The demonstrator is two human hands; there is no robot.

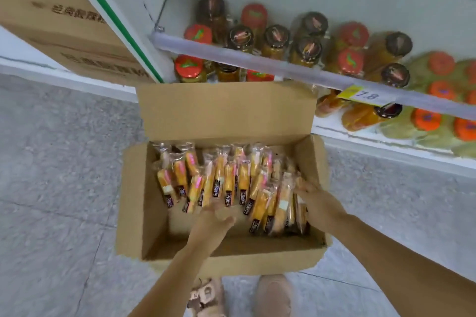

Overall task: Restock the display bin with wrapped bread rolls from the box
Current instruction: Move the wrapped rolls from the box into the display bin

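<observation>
Shoes [273,296] show at the bottom edge, just short of the open cardboard box [134,201] on the floor, and both bare forearms reach down into it. The left hand [213,219] is spread open with relaxed fingers, its tips at the lower ends of the middle packets and holding nothing. The right hand [315,201] lays fairly straight fingers against the right-hand bundle by the box wall; blur hides whether any finger hooks round a packet. The wrapped bread rolls [226,183] fill the far and right parts of the box, leaving bare cardboard nearest the person. They are long golden-yellow rolls in clear film with pink streaks, a dark printed band near one end and crimped seals, mostly side by side and leaning on one another. They should be light and soft, easily squashed, and the film is probably slick, so the crimped ends look a poor hold. Pressing a bunch gently between both palms at mid-length seems safer than pinching single ends. Beyond the raised flap, a shelf rail [257,62] with a yellow price tag [360,95] fronts rows of jars [275,36] with red, dark and orange lids. A printed carton [59,23] sits top left. No display bin is in view.
</observation>
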